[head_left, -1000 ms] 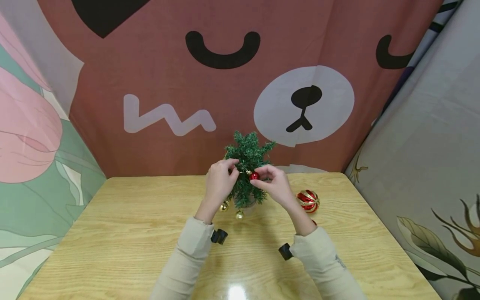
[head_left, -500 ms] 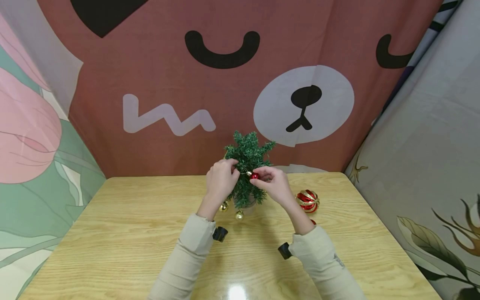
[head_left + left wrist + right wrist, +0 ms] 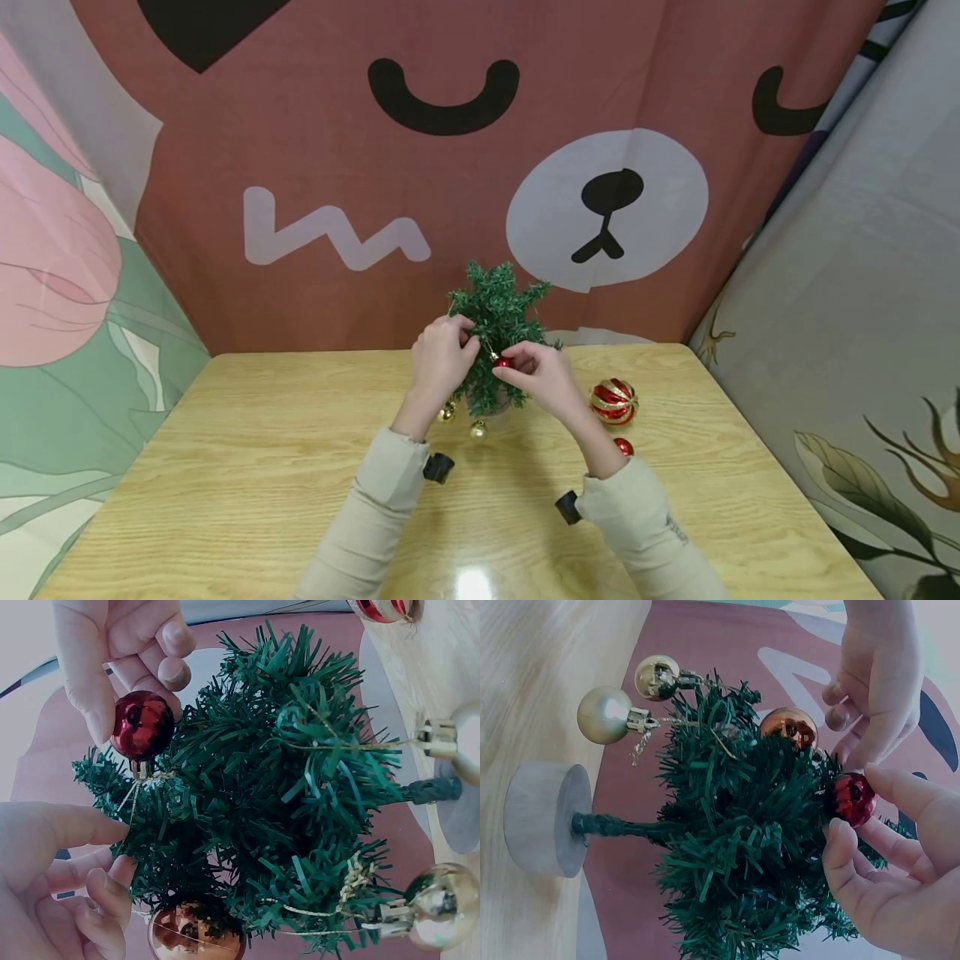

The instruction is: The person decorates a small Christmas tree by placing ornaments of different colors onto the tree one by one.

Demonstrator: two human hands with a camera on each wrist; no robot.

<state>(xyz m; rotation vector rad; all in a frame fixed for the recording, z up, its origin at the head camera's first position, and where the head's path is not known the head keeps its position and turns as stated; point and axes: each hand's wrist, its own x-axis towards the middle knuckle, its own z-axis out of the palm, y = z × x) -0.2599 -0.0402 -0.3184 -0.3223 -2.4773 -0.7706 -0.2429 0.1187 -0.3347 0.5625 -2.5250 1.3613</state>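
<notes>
the small red ball [image 3: 144,724] is right at the front of the little green tree [image 3: 495,304], about halfway up and close against the needles. the person's right hand [image 3: 543,375] has it pinched between thumb and fingertips, with only a narrow gap across the grip. a thin gold string [image 3: 133,806] runs from its cap to the left hand [image 3: 442,358], where thumb and forefinger are closed on the loop and the other fingers are bent.

just by the left hand, a copper ball [image 3: 196,930] sits against the branches. lower down, a shiny gold ball [image 3: 447,412] and a paler gold ball [image 3: 478,429] hang by strings of their own. the tree stands upright on a round grey base [image 3: 547,821].

off by the right forearm, a red and gold striped ball [image 3: 615,402] and a second red ball [image 3: 622,447], partly hidden, lie on the wooden table [image 3: 262,467]. behind it all hangs a reddish-brown cloth [image 3: 322,150] with a cartoon face.
</notes>
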